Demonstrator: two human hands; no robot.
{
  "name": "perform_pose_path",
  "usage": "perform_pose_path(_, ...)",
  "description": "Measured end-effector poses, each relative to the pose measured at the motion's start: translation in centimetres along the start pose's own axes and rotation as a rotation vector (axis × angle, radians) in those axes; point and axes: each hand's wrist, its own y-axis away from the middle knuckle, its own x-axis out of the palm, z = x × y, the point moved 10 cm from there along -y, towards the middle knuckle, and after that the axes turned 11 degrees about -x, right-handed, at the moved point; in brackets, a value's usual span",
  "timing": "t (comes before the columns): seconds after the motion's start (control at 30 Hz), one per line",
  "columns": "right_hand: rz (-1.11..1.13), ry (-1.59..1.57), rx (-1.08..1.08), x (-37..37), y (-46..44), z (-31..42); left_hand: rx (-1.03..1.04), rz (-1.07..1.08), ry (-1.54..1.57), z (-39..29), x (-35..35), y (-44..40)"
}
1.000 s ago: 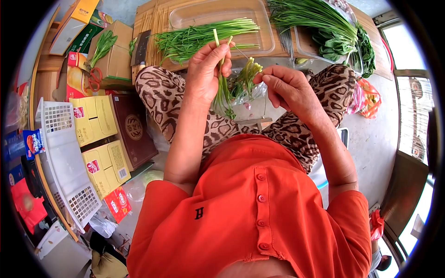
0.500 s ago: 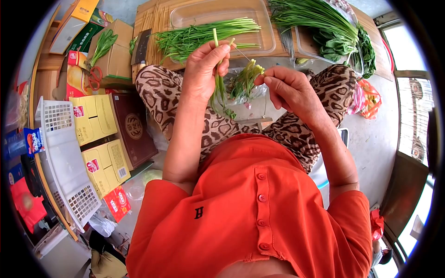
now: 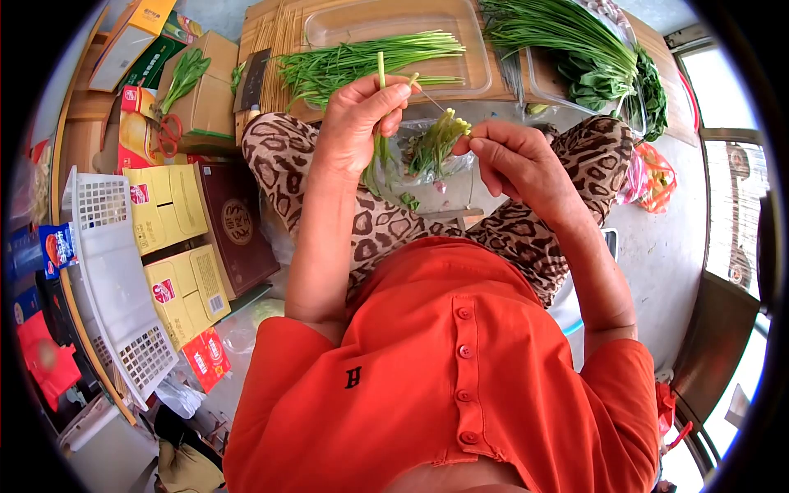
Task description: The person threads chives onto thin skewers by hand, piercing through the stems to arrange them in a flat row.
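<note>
My left hand is closed around a few green chive stalks; their pale ends stick up above the fingers and the leaves hang below. My right hand pinches with thumb and forefinger beside a bundle of folded greens. A thin skewer slants from my left fingertips into the bundle, in line with my right fingertips, where its end is hidden. Beyond my hands, loose chives lie across a clear plastic tray.
Wooden skewers and a cleaver lie on the board's left. More chives and leafy greens are on the right. Red scissors, cartons and a white basket stand at left. Plastic bags are on the floor.
The chives hanging from my left hand have swung slightly up and left. My right hand keeps its pinch almost in place. A person's head at the lower right edge has gone from view.
</note>
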Motion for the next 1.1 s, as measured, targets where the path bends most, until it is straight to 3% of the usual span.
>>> perform_pose_path(0.33,-0.047,-0.057,-0.015,-0.2,-0.9,-0.4,-0.045,0.083,-0.021,1.7,2.5,0.0)
perform_pose_path(0.43,-0.060,-0.050,-0.011,-0.6,-1.0,-0.7,0.041,-0.083,-0.049,1.2,1.3,-0.3)
perform_pose_path(0.5,-0.068,-0.062,-0.010,-0.7,-0.7,-1.0,0.228,-0.171,-0.241,-0.3,0.2,-0.2)
perform_pose_path(0.57,-0.071,-0.073,-0.015,-0.9,-0.7,-1.1,0.222,-0.195,-0.269,-1.0,0.0,0.1)
perform_pose_path(0.67,-0.080,-0.068,-0.005,-1.1,-0.7,-1.2,0.160,-0.204,-0.147,-1.1,-0.2,0.2)
perform_pose_path(0.93,-0.062,-0.074,-0.037,-0.4,-0.6,-0.3,0.332,-0.208,-0.112,-1.6,0.3,0.1)
perform_pose_path(1.1,-0.056,-0.069,-0.058,-0.2,-0.6,0.1,0.246,-0.143,-0.065,-1.2,0.4,0.0)
